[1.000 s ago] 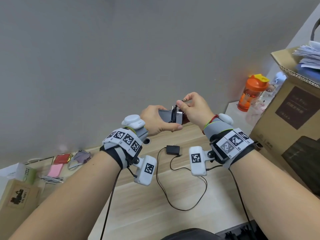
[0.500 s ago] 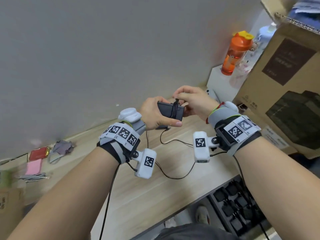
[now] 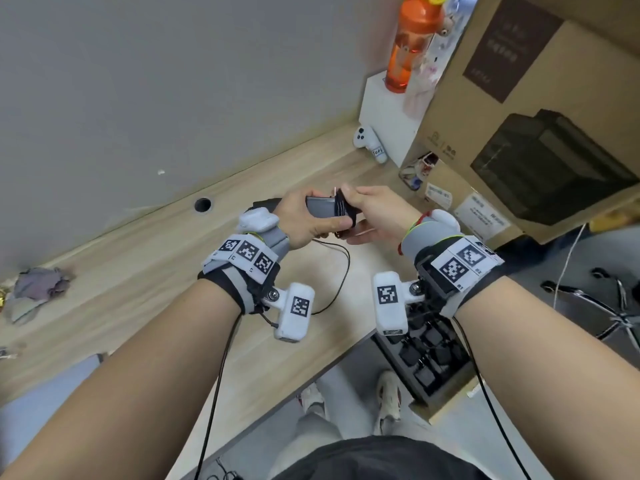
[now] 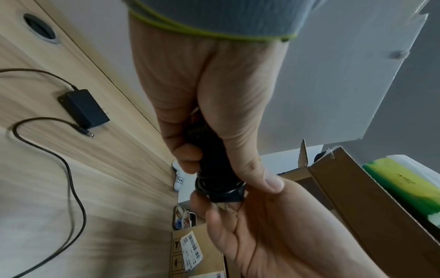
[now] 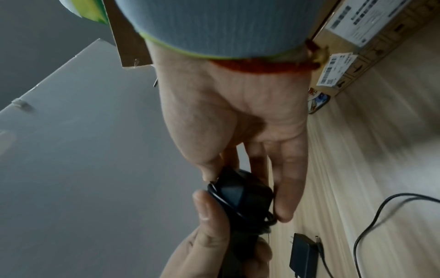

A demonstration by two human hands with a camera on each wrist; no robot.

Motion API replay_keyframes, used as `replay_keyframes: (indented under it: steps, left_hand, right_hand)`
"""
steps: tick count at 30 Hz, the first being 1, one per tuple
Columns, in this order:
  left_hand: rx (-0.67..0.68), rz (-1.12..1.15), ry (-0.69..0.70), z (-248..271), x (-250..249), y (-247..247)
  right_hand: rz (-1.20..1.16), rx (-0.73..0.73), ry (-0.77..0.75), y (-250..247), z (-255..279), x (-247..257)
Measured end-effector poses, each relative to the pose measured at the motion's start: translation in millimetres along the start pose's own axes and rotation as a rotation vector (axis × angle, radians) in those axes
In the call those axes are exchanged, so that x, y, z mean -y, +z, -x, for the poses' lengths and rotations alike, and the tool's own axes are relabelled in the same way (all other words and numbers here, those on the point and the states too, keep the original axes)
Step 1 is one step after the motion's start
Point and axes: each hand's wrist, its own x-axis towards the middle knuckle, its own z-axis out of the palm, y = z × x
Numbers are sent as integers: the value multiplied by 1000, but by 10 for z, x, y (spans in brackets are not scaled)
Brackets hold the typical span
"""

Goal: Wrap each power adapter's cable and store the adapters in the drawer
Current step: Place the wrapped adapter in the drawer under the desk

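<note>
A black power adapter [image 3: 322, 209] with its cable coiled round one end is held above the desk between both hands. My left hand [image 3: 308, 225] grips its body, thumb on top. My right hand [image 3: 374, 216] pinches the wrapped end between thumb and fingers; the right wrist view shows the adapter's coils [image 5: 240, 197]. A second adapter [image 4: 83, 108] lies on the desk, its cable [image 4: 71, 178] loose and uncoiled; in the head view my left hand mostly hides this second adapter [image 3: 265, 203]. Below the desk edge an open drawer [image 3: 446, 407] holds several black adapters.
An orange bottle [image 3: 412, 43] stands on a white box [image 3: 388, 123] at the back right, beside a large cardboard box [image 3: 519, 116]. A white controller [image 3: 369, 142] and a cable hole [image 3: 202, 204] are near the wall. A chair base [image 3: 606, 306] stands right.
The view has tilted down, bringing the drawer into sight. Both hands have come lower and nearer with the adapter, and my right hand now pinches the wrapped end instead of pulling cable above it.
</note>
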Motion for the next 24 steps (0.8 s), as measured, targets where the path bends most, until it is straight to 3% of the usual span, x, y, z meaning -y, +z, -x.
replay_keyframes:
  steps: [9, 12, 19, 24]
  left_hand:
    - [-51, -40, 40, 134, -87, 535]
    - [-11, -24, 33, 226, -88, 981]
    - [55, -95, -22, 325, 218, 1990]
    - [-43, -142, -50, 411, 471, 2612]
  right_hand:
    - [-50, 137, -74, -484, 260, -206]
    - [-76, 191, -79, -857, 365, -540]
    - [1, 122, 45, -1518, 522, -1339]
    - [2, 166, 90, -1876, 561, -1825]
